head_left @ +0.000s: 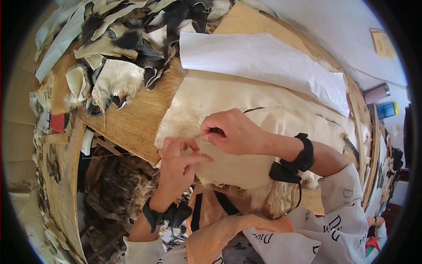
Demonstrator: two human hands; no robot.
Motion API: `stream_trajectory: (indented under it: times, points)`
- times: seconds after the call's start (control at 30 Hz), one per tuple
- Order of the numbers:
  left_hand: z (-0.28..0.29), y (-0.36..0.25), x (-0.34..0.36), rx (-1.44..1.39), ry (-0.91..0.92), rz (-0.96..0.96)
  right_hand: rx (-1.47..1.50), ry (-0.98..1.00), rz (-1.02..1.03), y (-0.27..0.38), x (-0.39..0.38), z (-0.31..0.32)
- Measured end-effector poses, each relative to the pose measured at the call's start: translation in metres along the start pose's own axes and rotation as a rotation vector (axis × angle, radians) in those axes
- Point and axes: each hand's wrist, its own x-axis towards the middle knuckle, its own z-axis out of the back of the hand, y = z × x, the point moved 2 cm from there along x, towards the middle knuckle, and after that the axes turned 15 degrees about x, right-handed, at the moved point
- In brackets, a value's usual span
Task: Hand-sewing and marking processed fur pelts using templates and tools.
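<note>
My right hand (pixel 231 132) is pinched just over a pale hide (pixel 237 167), its fingertips on something small I cannot make out. My left hand (pixel 178 165) is just below and left of it, fingers apart and curved at the hide's left edge; a faint thread seems to run by its fingertips. The hide has a furry underside showing at its lower edge. Across its far part lies a white sheet (pixel 259 53). Both my wrists carry black strapped devices.
Fur and hide scraps (pixel 114 44) are heaped on the wooden table (pixel 118 114) at back left. Scissors (pixel 55 169) lie on a left board. Below is a dark fur pile (pixel 110 189). A cylinder (pixel 376 93) and blue container (pixel 386 110) stand right. Another person (pixel 376 237) is at lower right.
</note>
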Motion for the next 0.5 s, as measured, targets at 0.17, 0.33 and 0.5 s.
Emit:
stream_trajectory:
  times: [0.17, 0.33, 0.5]
  points:
    - [-0.002, 0.007, 0.0, -0.104, -0.067, 0.274, -0.086, 0.084, -0.157, -0.012, -0.016, -0.019]
    - [-0.014, 0.013, 0.008, 0.048, -0.031, 0.327, -0.182, 0.043, -0.086, -0.011, -0.022, -0.014]
    - [-0.018, 0.01, 0.014, -0.019, -0.036, 0.344, -0.268, 0.055, -0.133, -0.011, -0.034, -0.003]
